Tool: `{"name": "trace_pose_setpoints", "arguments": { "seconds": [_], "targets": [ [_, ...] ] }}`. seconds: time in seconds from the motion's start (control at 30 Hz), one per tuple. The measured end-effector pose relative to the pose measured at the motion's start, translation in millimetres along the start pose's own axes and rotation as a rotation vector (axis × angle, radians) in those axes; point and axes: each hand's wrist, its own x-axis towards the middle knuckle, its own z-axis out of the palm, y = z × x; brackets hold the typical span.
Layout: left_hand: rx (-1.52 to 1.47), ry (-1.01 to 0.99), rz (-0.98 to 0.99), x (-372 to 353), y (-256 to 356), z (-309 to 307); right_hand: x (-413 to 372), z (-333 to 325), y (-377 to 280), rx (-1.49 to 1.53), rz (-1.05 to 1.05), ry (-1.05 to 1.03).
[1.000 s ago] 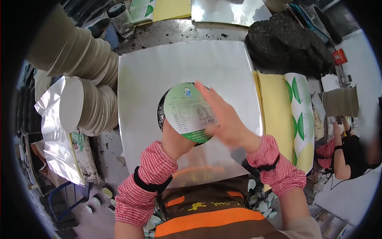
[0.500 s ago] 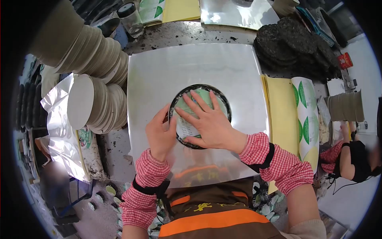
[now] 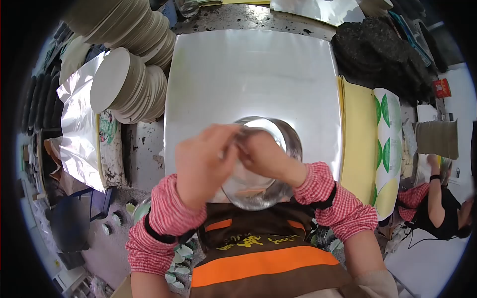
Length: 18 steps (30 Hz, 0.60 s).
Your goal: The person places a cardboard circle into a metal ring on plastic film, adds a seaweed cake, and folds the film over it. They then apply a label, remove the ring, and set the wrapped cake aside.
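My left hand [image 3: 204,158] and my right hand [image 3: 271,155] meet above a shiny, silvery round thing [image 3: 294,141]. Both have curled, closed fingers, fingertips close together, and the left is smeared by motion. What they pinch is too blurred to make out. The round thing lies at the near part of a large silver foil sheet [image 3: 248,69], close to my apron [image 3: 258,243]. Its rim curves out to the right and below my hands; much of its top is hidden by them.
Stacks of round grey card discs [image 3: 112,82] stand at left, beside crumpled foil [image 3: 82,129]. Dark round cakes [image 3: 372,54] are piled at back right. Yellow sheets [image 3: 358,134] and green-white printed labels [image 3: 389,144] lie at right. Another person [image 3: 439,198] works at far right.
My hands have left the dark-edged disc with the green-white label and come together with curled fingers. A silvery round thing now shows nearer my body; the label is out of sight.
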Motion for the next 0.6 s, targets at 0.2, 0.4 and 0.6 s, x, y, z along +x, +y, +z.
{"name": "trace_pose_setpoints", "arguments": {
  "seconds": [0.2, 0.4, 0.6],
  "targets": [
    [-0.398, -0.176, -0.431, -80.1, -129.4, -28.1, -51.8, -41.9, 2.3, -0.334, -0.101, 0.173],
    [0.004, -0.603, 0.099, -92.0, -148.8, -60.9, -99.3, -3.7, 16.5, -0.148, 0.086, 0.115],
    [-0.033, -0.570, 0.112, -94.7, -145.4, -57.0, -99.2, 2.7, 12.7, -0.088, 0.121, 0.143]
  ]
}}
